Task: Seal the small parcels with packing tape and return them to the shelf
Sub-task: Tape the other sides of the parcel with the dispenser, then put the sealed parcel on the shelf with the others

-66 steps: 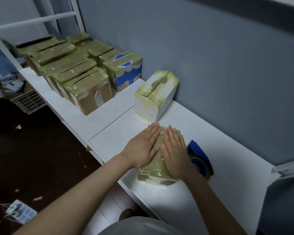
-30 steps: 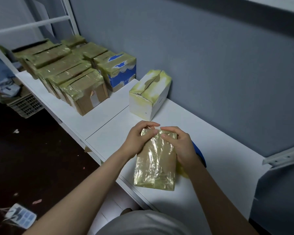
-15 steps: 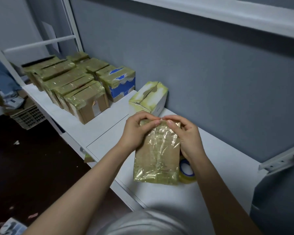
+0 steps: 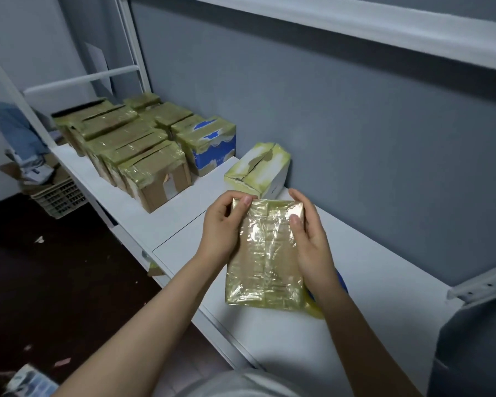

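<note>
Standing on end between 2 hands, the parcel (image 4: 265, 253) is wrapped in glossy yellowish tape and shows its broad side to the camera, tilted a little. Its lower edge hangs just over the table (image 4: 384, 282); whether it touches, I cannot tell. The left hand (image 4: 224, 224) grips the upper left edge, thumb on the front near the corner and fingers curled behind. The right hand (image 4: 309, 236) grips the upper right edge the same way, thumb pressed on the tape and fingers wrapped round the side. Neither hand holds anything else. Just behind the parcel's lower right corner lies the tape roll (image 4: 315, 308), mostly hidden, with only a yellow arc and a blue rim showing.

Beyond the hands, 1 white box (image 4: 258, 167) with a taped top sits near the wall. Further left, past a seam, the shelf (image 4: 166, 219) carries a blue-and-white box (image 4: 209, 144) and a packed group of taped brown boxes (image 4: 138, 150).

Sealing looks finished for this parcel, since tape covers every face in view. The step in hand is probably a last check or press of the wrap before putting it away. The next move calls for carrying the parcel leftward past the white box and setting it down in a free spot on the shelf. Both grips should be firm, since the slick tape may slip.
</note>
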